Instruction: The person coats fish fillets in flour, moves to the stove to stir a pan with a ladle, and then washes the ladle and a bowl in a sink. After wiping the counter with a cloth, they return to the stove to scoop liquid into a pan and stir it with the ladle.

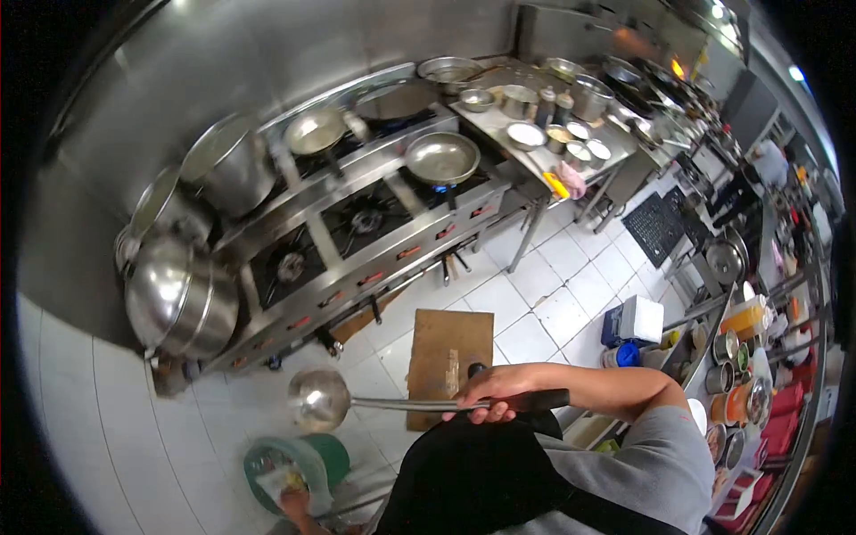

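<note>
My right hand is closed around the dark handle of a large metal ladle. The ladle lies across in front of my black apron, its round bowl out to the left over the white floor tiles. Low on the left, my left hand is at the mouth of a green bin with a pale liner. Its fingers are bent against something whitish with a bit of yellow, which I cannot make out.
A steel gas range stands ahead, with a frying pan over a blue flame. Large pots crowd its left end. Cardboard lies on the floor. Shelves with containers line the right; another person stands far back.
</note>
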Motion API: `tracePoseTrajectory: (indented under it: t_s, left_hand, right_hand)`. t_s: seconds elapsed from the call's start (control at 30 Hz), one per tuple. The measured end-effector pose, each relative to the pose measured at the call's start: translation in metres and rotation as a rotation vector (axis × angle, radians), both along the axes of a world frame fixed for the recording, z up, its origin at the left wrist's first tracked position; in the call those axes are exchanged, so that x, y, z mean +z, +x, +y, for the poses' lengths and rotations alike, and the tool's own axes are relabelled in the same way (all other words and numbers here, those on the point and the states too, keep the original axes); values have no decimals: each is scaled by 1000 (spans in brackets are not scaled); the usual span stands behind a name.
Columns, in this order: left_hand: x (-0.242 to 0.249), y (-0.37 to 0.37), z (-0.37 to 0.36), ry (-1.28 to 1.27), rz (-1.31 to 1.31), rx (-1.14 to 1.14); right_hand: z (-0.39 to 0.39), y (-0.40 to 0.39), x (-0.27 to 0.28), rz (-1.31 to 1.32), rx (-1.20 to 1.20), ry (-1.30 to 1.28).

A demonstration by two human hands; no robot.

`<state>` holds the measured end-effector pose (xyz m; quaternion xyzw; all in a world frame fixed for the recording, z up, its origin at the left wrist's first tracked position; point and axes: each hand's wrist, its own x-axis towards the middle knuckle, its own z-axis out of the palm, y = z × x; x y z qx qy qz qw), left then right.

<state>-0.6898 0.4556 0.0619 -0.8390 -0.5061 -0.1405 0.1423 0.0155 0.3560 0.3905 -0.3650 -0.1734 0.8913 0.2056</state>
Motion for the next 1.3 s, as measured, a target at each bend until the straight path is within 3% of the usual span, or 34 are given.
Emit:
tracePoseTrajectory:
  t_s: [0.07,0.1,0.13,0.2,0.23,0.47,0.5,0.53,0.6,0.8,0.87,1.0,1.13,1.3]
  left_hand:
    - [-28,88,-18,-1044,-1150,552]
    - [-37,135,14,-1588,-1691,862]
    - [-56,173,18,-1715,-1186,786]
    - [-92,251,19,-1872,-908,696]
    - [-86,268,31,-1879,-882,688]
    - [-45,476,91,-1898,-809,-90]
    - [-21,508,108,-1924,-633,85]
    - [5,539,120,-1932,-620,78]
    - [54,606,140,-1549,-340,32]
    - [154,812,210,-1587,-655,-258]
    - [164,883,228,-1570,-747,-343]
    - [161,1037,270,-1706,-859,-441]
    - [150,1167,302,-1810,-830,-321]
    - [114,1250,315,-1841,-806,-190]
  right_hand:
    - [-11,47,-5,42,-131,-48]
    - [-15,73,-6,69,-202,-2]
    - [-17,98,-7,94,-265,48]
    - [-22,141,-1,73,-434,37]
    - [-22,163,1,37,-500,51]
    - [-2,302,3,-164,-956,59]
    - [3,320,0,-169,-1015,70]
    - [10,337,-6,-178,-1072,83]
    - [23,375,-9,-187,-1147,80]
    - [51,466,-11,-214,-1326,131]
    - [61,485,-6,-213,-1353,131]
    - [72,513,1,-277,-1414,126]
    - [82,527,9,-280,-1471,60]
    - [92,535,9,-349,-1479,11]
